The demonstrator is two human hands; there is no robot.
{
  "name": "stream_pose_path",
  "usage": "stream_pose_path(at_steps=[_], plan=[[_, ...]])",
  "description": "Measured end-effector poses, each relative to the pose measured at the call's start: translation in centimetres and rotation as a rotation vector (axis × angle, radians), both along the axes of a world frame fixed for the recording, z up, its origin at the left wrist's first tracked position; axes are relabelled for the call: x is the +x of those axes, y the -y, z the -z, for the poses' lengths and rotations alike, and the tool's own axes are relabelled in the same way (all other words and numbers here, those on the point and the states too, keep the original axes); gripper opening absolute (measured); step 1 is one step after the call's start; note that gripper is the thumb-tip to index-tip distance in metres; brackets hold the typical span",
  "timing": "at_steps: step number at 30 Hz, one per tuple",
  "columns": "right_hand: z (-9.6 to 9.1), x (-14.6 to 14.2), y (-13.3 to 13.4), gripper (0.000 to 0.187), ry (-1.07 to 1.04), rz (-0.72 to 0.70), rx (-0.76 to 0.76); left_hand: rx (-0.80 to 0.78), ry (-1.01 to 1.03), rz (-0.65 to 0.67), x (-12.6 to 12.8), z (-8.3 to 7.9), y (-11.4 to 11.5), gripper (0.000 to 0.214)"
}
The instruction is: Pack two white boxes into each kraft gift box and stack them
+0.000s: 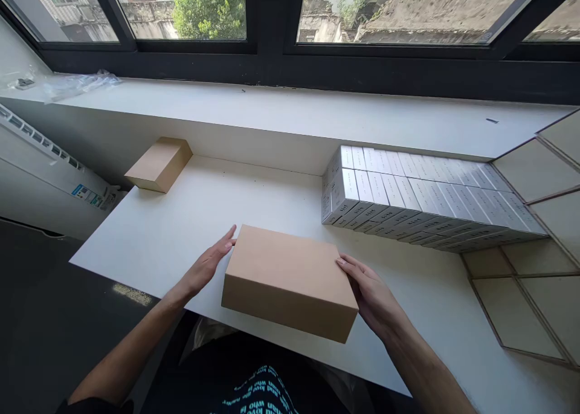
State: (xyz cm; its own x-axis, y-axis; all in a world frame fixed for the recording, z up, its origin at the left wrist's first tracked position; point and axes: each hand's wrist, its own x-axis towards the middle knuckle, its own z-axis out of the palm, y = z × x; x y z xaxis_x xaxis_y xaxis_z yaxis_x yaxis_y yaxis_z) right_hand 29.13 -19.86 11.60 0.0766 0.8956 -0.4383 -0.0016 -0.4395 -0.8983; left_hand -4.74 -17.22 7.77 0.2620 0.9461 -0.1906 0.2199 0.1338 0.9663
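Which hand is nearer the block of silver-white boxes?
Right. The right hand touches the cardboard box on its right edge, near the block; the left hand touches its left edge, farther off.

White table (149, 239), pale sill (290, 109), black-framed window (272, 33), daylight.

Small packing workroom: white retail cartons (426, 193) stacked at right, kraft boxes (290, 269) on a white worktop (181, 226), rooftop-view window (190, 9) above.

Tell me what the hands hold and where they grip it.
The cardboard box, clasped between both hands: left hand flat on its left side, right hand on its right side. It rests on the table.
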Motion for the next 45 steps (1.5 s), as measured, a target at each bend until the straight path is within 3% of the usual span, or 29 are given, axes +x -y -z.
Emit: stream_pose_path(at_steps=[4, 7, 10, 13, 18, 22, 26, 32, 39, 42, 45], plan=[[0.2, 0.2, 0.3, 0.044, -0.149, 0.042, -0.079, 0.354, -0.048, 0.025, 0.0, 1.6, -0.9, 0.030], [0.0, -0.1, 0.9, 0.043, -0.210, -0.048, -0.135, 0.643, -0.054, 0.167, 0.5, 1.8, -1.8, 0.045], [-0.1, 0.1, 0.9, 0.047, -0.151, -0.162, -0.170, 0.781, -0.035, 0.317, 1.5, 1.4, -2.9, 0.022], [-0.4, 1.4, -0.3, 0.061, 0.123, -0.180, -0.031, 0.774, 0.057, 0.271, 2.3, 0.7, -4.5, 0.023], [-2.3, 3.7, -4.2, 0.057, 0.943, 0.042, 0.445, 0.695, 0.137, 0.112, 2.9, 0.5, -8.6, 0.031], [-3.1, 2.9, -7.9, 0.052, 1.475, 0.060, 0.718, 0.629, 0.153, -0.091, 3.6, 1.7, -12.3, 0.046], [-2.3, 1.7, -10.4, 0.056, 1.763, -0.008, 0.854, 0.587, 0.191, -0.330, 4.3, 3.7, -15.2, 0.049], [-1.4, 1.7, -10.1, 0.038, 1.854, -0.024, 0.887, 0.434, 0.199, -0.475, 4.0, 6.4, -17.4, 0.065], [-1.4, 1.3, -9.8, 0.034, 1.855, -0.072, 0.881, 0.386, 0.166, -0.516, 3.7, 7.0, -17.7, 0.067], [-1.4, 1.3, -10.1, 0.037, 1.757, -0.097, 0.862, 0.384, 0.163, -0.513, 3.7, 6.9, -17.7, 0.065], [-2.4, 1.7, -10.0, 0.037, 1.476, -0.028, 0.877, 0.383, 0.169, -0.517, 3.7, 6.9, -17.8, 0.064]])
